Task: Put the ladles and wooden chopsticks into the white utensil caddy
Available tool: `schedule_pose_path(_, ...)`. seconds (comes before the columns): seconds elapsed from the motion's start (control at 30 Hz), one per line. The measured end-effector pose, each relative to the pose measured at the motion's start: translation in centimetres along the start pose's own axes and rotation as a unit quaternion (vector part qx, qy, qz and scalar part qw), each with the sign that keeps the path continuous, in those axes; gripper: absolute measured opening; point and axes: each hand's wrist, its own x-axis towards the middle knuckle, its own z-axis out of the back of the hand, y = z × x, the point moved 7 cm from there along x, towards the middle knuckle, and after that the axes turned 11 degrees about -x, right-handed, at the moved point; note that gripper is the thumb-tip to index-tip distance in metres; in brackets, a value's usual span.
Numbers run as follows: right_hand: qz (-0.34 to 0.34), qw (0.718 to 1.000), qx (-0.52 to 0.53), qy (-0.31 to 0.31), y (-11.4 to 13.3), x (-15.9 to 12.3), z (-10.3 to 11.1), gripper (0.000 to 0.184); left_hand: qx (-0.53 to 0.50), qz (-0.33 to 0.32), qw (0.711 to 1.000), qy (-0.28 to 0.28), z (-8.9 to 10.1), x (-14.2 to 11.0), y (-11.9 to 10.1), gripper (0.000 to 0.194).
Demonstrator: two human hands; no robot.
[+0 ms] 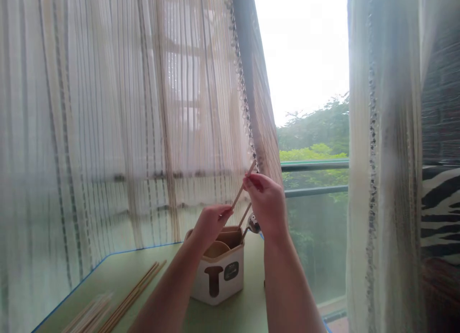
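Above a white holder with brown compartments (235, 278), my left hand (210, 225) and my right hand (269, 203) grip one thin wooden chopstick (238, 197). The left fingers pinch its lower part, the right fingers its upper part, and it slants up to the right. Another slim stick (245, 215) leans in the holder's back compartment. Beside it, a metal slotted spoon (253, 223) stands with its perforated head up, partly behind my right wrist. A round wooden-looking piece (217, 249) shows in the front compartment, partly covered by my left hand.
Several brown chopsticks (134, 294) lie on the pale green table (108, 270), left of my left forearm. A bundle of pale sticks in clear plastic (89, 314) is beside them. Sheer curtains (108, 132) hang behind the table, with a window railing (314, 166) to the right.
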Motion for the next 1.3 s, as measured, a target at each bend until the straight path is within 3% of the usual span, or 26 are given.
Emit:
schedule_pose_path(0.27,0.031,0.989,-0.143,0.024,-1.6,0.3,-1.8,0.016,0.016,0.042,0.998,0.039,-2.3,-0.8,2.0,0.028)
schedule_pose_path(0.47,0.043,0.983,-0.178,0.011,-2.7,0.5,-2.2,0.016,-0.021,0.068,0.997,0.035,-2.8,-1.0,3.5,0.027)
schedule_pose_path(0.67,0.056,0.980,-0.191,0.008,-2.5,0.2,-2.6,0.015,-0.179,0.106,0.978,-0.027,-2.3,-0.9,4.3,0.034)
schedule_pose_path(0.87,0.069,0.973,-0.221,-0.002,-1.8,0.0,-3.2,0.016,-0.284,0.123,0.950,-0.038,-2.8,-1.0,5.2,0.034)
schedule_pose_path(0.93,0.068,0.976,-0.209,-0.005,-1.7,0.1,-2.9,0.025,-0.257,0.124,0.958,-0.034,-2.8,-1.0,5.2,0.033)
schedule_pose_path(1.03,0.076,0.976,-0.202,0.003,-1.5,0.3,-2.4,0.037,-0.137,0.127,0.982,-0.013,-2.9,-1.1,5.1,0.027)
schedule_pose_path(1.17,0.102,0.962,-0.252,0.019,-1.4,0.5,-2.1,0.033,-0.017,0.148,0.988,0.035,-3.6,-1.5,5.4,0.019)
schedule_pose_path(1.3,0.058,0.953,-0.295,0.045,-3.1,0.6,-2.1,0.031,0.038,0.171,0.984,0.039,-3.8,-1.7,6.1,0.019)
